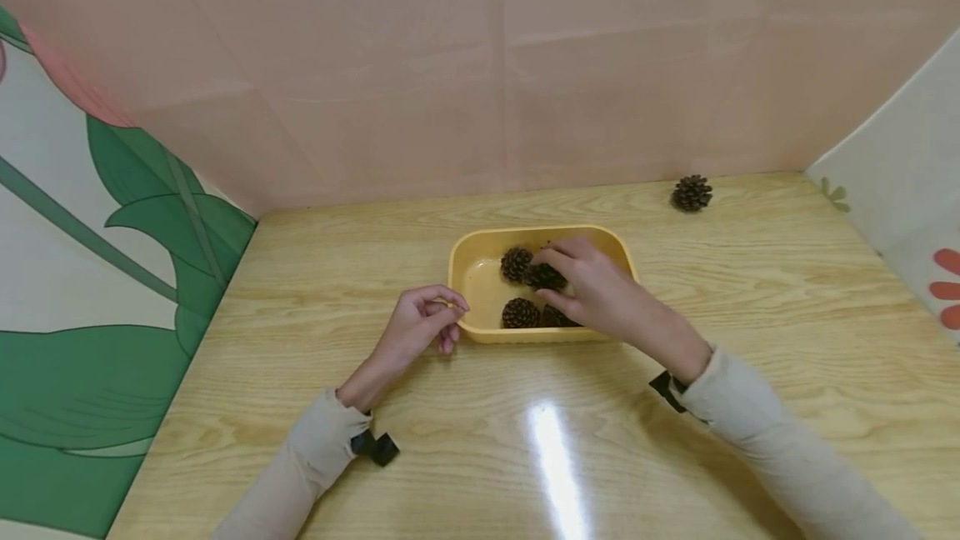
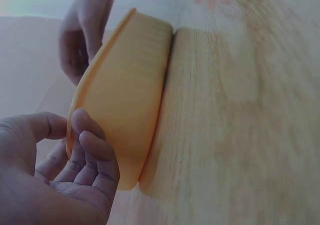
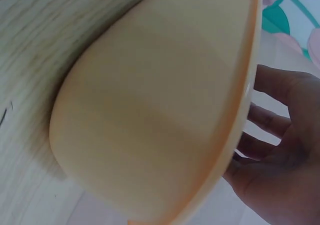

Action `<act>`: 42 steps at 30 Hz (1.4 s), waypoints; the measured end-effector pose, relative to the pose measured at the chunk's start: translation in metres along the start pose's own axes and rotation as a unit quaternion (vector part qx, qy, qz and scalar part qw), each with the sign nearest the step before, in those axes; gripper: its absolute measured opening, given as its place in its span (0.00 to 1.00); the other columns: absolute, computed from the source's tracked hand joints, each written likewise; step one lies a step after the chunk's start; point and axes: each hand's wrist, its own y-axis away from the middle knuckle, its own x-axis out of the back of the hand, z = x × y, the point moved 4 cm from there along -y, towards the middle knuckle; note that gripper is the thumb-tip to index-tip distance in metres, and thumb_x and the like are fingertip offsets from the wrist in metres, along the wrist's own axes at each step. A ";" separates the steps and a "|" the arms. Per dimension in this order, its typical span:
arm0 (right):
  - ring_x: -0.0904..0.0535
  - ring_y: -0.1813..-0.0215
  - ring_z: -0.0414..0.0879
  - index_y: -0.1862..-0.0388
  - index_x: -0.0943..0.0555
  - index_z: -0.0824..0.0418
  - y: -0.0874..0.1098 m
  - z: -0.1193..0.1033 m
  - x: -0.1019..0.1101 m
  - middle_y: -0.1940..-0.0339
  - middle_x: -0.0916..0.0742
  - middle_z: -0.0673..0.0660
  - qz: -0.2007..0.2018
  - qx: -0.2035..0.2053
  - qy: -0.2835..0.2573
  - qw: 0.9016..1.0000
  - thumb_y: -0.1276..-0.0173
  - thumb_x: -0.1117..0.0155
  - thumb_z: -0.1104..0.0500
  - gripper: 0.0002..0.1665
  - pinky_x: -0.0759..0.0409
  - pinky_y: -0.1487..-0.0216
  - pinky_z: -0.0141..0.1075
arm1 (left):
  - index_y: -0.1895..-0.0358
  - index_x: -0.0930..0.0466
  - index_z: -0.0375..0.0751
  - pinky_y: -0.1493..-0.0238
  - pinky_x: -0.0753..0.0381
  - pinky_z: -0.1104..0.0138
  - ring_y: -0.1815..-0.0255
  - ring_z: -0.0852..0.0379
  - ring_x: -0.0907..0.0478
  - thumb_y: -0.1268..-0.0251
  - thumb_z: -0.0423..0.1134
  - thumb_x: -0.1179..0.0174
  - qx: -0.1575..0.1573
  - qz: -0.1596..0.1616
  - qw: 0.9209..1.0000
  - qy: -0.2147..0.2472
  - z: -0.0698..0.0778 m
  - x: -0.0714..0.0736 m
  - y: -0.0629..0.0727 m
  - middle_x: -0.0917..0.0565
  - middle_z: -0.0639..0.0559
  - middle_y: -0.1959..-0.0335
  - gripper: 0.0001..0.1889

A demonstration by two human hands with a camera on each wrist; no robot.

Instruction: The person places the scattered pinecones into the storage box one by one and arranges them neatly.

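Observation:
A yellow plastic tub (image 1: 480, 336) stands on the table with several brown pine cones inside. My left hand (image 1: 420, 323) pinches the tub's left front corner by the rim, thumb on the inner side and fingers outside, as the left wrist view shows. Over the tub, my right hand (image 1: 600, 286) reaches down from the right, its fingers and thumb curled round a dark pine cone (image 1: 546, 277). Beside that cone sits another pine cone (image 1: 517, 264), and a third pine cone (image 1: 521, 313) lies by the front wall. In the right wrist view the tub wall hides the fingertips.
One more pine cone (image 1: 692, 193) lies alone at the back right of the wood-grain table (image 1: 360, 257). A pink sheet (image 1: 375, 107) rises behind the table. Panels with printed leaves and flowers flank it on both sides.

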 end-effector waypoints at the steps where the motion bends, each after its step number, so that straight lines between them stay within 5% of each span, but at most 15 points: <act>1: 0.23 0.46 0.57 0.45 0.19 0.66 0.000 0.000 -0.001 0.49 0.17 0.63 -0.003 -0.001 -0.001 1.000 0.38 0.25 0.59 0.24 0.17 0.52 0.48 | 0.56 0.22 0.19 0.86 0.25 0.70 0.88 0.59 0.26 0.31 0.28 0.42 0.000 0.000 1.000 0.000 0.000 0.000 0.000 0.19 0.49 0.84 0.10; 19: 0.20 0.44 0.59 0.43 0.20 0.65 0.002 0.005 -0.013 0.41 0.20 0.67 -0.041 -0.028 -0.017 0.999 0.34 0.29 0.61 0.22 0.15 0.53 0.45 | 0.56 0.21 0.20 0.86 0.26 0.69 0.88 0.58 0.25 0.32 0.27 0.42 0.003 0.002 1.000 0.000 -0.001 0.000 0.000 0.19 0.46 0.83 0.09; 34: 0.19 0.67 0.45 0.44 0.19 0.64 0.003 0.006 -0.001 0.49 0.17 0.65 -0.022 -0.009 -0.022 0.999 0.35 0.29 0.63 0.21 0.19 0.70 0.31 | 0.56 0.22 0.19 0.85 0.25 0.70 0.88 0.58 0.25 0.31 0.28 0.42 -0.001 0.000 1.000 -0.002 -0.001 0.001 0.000 0.19 0.45 0.83 0.10; 42: 0.18 0.66 0.47 0.44 0.20 0.64 0.004 0.007 0.006 0.46 0.17 0.66 -0.005 -0.009 -0.027 1.000 0.35 0.29 0.63 0.21 0.17 0.69 0.32 | 0.56 0.22 0.19 0.85 0.25 0.69 0.87 0.58 0.25 0.31 0.28 0.42 0.000 -0.001 1.000 -0.001 -0.001 0.000 0.000 0.19 0.44 0.82 0.10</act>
